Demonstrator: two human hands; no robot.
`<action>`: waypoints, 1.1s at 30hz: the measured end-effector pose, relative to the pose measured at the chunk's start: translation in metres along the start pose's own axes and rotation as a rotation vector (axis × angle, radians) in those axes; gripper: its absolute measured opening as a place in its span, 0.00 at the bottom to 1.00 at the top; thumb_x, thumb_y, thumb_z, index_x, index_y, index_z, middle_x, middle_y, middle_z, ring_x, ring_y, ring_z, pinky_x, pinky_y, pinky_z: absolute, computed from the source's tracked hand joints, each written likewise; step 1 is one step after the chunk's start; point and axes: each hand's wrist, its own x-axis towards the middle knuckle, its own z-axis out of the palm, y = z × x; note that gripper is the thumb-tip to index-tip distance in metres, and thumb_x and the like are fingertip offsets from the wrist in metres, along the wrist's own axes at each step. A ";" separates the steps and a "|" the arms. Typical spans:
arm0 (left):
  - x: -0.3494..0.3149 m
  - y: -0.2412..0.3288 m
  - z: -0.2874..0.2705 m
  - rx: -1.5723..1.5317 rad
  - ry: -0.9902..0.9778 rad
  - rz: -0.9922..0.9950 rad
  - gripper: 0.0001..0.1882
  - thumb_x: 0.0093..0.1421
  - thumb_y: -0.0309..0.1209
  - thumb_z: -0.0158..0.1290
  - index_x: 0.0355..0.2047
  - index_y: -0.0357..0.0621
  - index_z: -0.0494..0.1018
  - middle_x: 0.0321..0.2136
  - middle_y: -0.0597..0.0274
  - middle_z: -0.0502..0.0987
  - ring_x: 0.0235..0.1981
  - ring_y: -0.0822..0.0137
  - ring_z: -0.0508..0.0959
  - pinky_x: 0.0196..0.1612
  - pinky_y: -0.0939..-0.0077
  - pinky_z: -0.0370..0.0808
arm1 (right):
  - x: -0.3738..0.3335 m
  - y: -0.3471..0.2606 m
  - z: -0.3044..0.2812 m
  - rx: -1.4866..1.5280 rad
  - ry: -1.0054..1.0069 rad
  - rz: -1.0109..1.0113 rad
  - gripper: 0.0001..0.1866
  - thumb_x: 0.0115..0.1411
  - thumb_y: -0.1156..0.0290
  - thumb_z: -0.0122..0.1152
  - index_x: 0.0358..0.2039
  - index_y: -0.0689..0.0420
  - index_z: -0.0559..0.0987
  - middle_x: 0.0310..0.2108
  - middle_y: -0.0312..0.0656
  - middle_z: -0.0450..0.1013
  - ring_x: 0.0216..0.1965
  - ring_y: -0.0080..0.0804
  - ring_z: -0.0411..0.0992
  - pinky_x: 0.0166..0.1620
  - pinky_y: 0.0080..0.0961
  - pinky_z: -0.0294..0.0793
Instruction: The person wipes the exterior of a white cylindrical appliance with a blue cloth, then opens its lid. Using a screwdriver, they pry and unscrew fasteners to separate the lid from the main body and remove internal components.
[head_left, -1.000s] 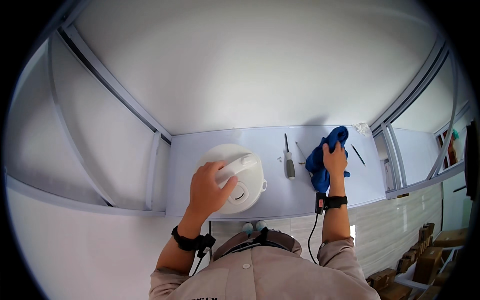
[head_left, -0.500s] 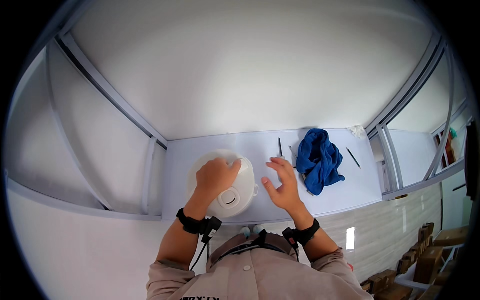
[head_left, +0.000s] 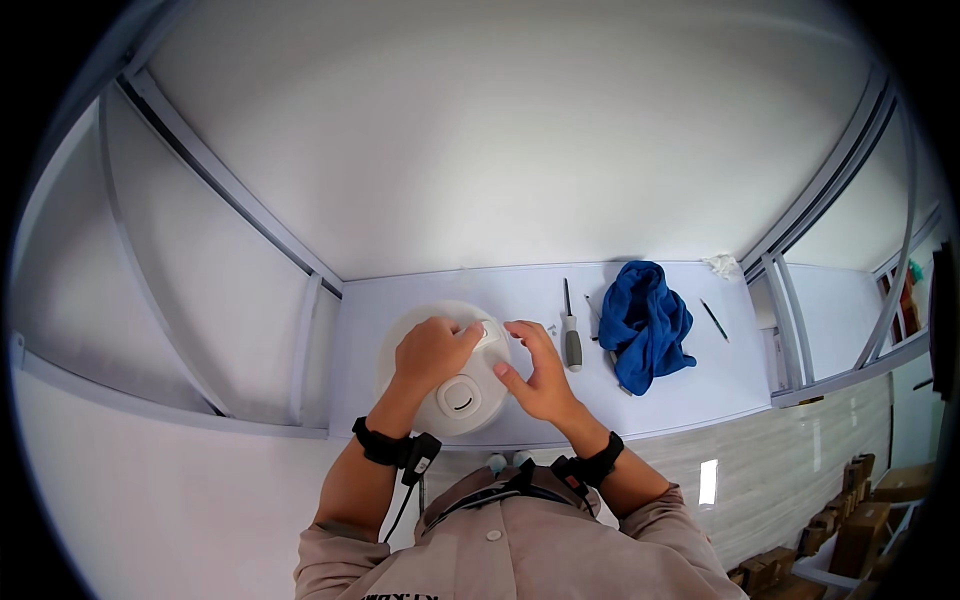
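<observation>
A white round appliance (head_left: 480, 405), which looks like a rice cooker seen from above, stands on the left half of the table. My left hand (head_left: 430, 350) lies over its top with curled fingers. The left thumb points at a small rectangular part (head_left: 489, 334) near the appliance's far right rim; whatever the fingers grip is hidden. At the right rim my right hand (head_left: 540, 380) has thumb and fingers apart, the fingertips close to that part. A screwdriver (head_left: 572, 342) with a grey and white handle lies right of this hand, beside a few tiny metal pieces (head_left: 552, 331).
A crumpled blue cloth (head_left: 648, 330) covers part of a thin tool right of the screwdriver. Farther right lie a dark pen-like stick (head_left: 714, 319) and a crumpled white tissue (head_left: 722, 265). Metal frame posts border the white table (head_left: 690, 405). Cardboard boxes (head_left: 860, 535) stand on the floor.
My right hand has moved left from near the screwdriver to the appliance's right rim, uncovering the screwdriver's handle. The left hand has stayed on top.
</observation>
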 end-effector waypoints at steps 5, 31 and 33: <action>0.002 -0.006 -0.001 -0.042 -0.034 0.025 0.30 0.64 0.55 0.57 0.27 0.34 0.82 0.22 0.48 0.81 0.25 0.54 0.81 0.33 0.58 0.76 | 0.002 0.000 0.001 0.041 -0.034 0.022 0.36 0.63 0.62 0.72 0.66 0.63 0.68 0.60 0.58 0.70 0.62 0.56 0.69 0.65 0.45 0.68; -0.115 -0.170 -0.045 -1.642 0.461 0.337 0.41 0.78 0.62 0.32 0.61 0.31 0.73 0.54 0.50 0.80 0.51 0.59 0.81 0.54 0.61 0.80 | -0.003 0.006 0.000 -0.270 -0.133 -0.220 0.32 0.52 0.63 0.74 0.57 0.61 0.79 0.69 0.57 0.68 0.64 0.59 0.68 0.66 0.49 0.66; -0.120 -0.171 -0.031 -1.635 0.577 0.290 0.43 0.77 0.64 0.34 0.63 0.31 0.71 0.56 0.49 0.79 0.53 0.58 0.81 0.56 0.60 0.80 | -0.006 0.003 0.004 -0.343 -0.109 -0.225 0.26 0.51 0.65 0.72 0.50 0.60 0.82 0.68 0.55 0.69 0.62 0.59 0.70 0.64 0.48 0.68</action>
